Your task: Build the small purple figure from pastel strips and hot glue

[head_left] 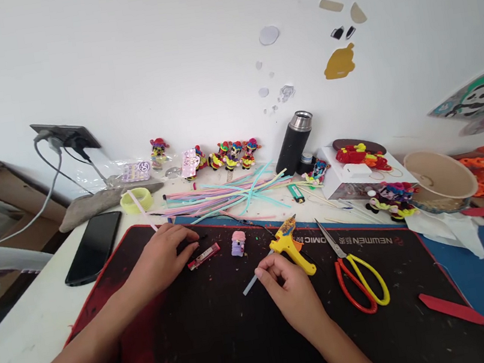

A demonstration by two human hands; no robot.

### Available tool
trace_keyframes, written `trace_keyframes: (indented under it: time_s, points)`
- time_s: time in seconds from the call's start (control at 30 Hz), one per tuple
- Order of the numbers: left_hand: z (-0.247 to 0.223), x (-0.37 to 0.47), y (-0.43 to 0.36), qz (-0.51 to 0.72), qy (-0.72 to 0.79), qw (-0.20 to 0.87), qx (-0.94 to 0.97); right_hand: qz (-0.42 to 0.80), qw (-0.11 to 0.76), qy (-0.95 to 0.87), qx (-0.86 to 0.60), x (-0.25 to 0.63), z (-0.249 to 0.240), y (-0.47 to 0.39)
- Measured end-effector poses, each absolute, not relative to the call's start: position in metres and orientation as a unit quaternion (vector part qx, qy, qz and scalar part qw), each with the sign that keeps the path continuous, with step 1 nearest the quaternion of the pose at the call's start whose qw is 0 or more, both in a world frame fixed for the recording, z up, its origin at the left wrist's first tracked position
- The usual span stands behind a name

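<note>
The yellow glue gun (282, 244) lies just beyond the nearer right hand (292, 290), its glue stick (249, 286) slanting down-left past loosely curled fingers whose hold cannot be told, while the left hand (165, 257), fingers slightly parted, hold unclear, is beside a slim red object (203, 256).

The left hand (164, 255), left of the glue gun (296, 253), and the right hand (293, 295), just beside it, are bare. Both forearms, the left (109, 328) and the right (342, 348), are uncovered as far as they show, slim and smooth, narrowing toward the wrists.
</note>
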State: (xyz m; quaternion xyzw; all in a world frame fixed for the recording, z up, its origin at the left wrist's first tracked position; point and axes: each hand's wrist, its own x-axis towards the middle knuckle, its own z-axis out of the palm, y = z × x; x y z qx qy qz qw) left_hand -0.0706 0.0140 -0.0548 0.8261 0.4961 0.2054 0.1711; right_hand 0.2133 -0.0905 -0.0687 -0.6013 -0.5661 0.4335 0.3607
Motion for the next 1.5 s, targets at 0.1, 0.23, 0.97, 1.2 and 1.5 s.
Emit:
trace_keyframes:
  time_s: [0.1,0.23,0.97,1.2,1.5]
  points:
    - [-0.056,-0.064,0.020,0.191,0.487,0.166,0.836,0.434,0.361,-0.565,-0.602,0.213,-0.069,-0.091]
    - [-0.058,-0.055,0.027,0.172,0.493,0.155,0.839,0.438,0.355,-0.566,-0.602,0.214,-0.068,-0.092]
    - [-0.035,-0.022,-0.006,0.258,0.493,0.439,0.705,0.451,0.394,-0.550,-0.582,0.205,-0.056,-0.083]
    - [-0.022,-0.009,0.000,0.309,0.449,0.554,0.629,0.438,0.414,-0.569,-0.560,0.194,-0.034,-0.059]
    - [-0.019,0.018,0.001,0.391,0.376,0.641,0.543,0.473,0.480,-0.532,-0.513,0.186,-0.038,-0.037]
